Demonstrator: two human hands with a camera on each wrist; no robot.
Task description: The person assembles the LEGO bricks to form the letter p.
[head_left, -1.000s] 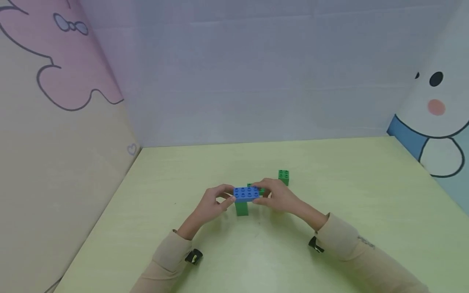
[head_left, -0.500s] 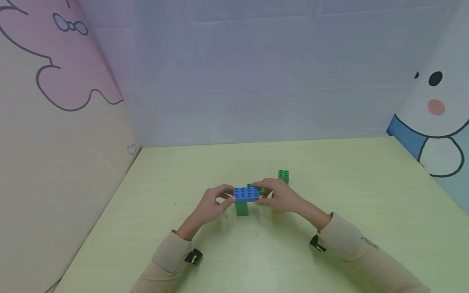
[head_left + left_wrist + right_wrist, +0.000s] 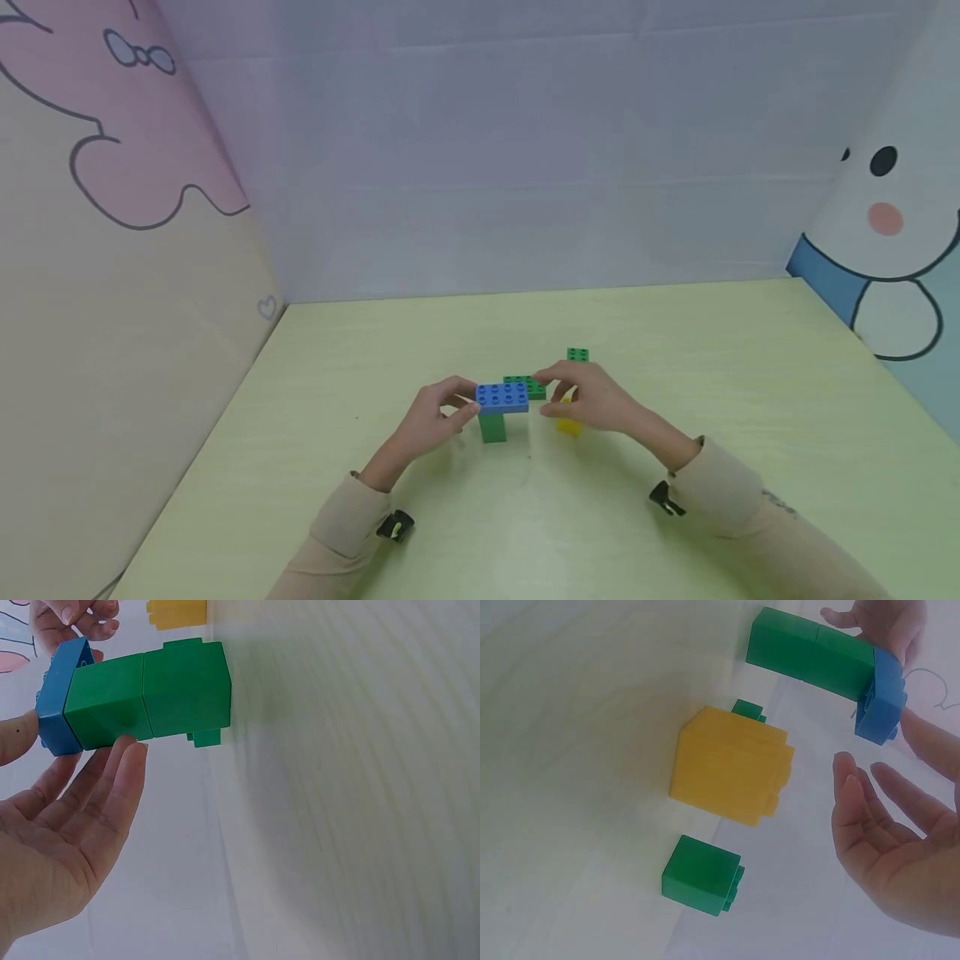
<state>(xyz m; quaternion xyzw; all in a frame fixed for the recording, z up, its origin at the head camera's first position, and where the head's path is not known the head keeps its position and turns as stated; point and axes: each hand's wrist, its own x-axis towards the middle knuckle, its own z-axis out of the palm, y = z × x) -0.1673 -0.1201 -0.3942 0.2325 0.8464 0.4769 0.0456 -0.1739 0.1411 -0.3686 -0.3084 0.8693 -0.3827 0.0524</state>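
A flat blue building brick (image 3: 502, 398) with studs tops two stacked green building bricks (image 3: 146, 694), which stand on the table. The blue one overhangs to the right. At its left end my left hand (image 3: 438, 419) pinches the blue brick, the thumb in front and fingertips behind by the upper green brick. My right hand (image 3: 596, 398) is just off the blue brick's right end, with a gap between them; its fingers are loosely bent and hold nothing. Under that hand stands a yellow building brick (image 3: 727, 765), partly hidden in the head view.
Behind the stack lies a low green brick (image 3: 536, 388), partly covered by the blue one. Farther back, right of it, stands another green brick (image 3: 701, 875). A pale wall (image 3: 525, 167) rises behind the yellow-green table (image 3: 360, 350), and printed panels flank it.
My right hand has let go of the blue brick and drawn away to the right, showing more of the yellow brick. My left hand and the stack have stayed in place.
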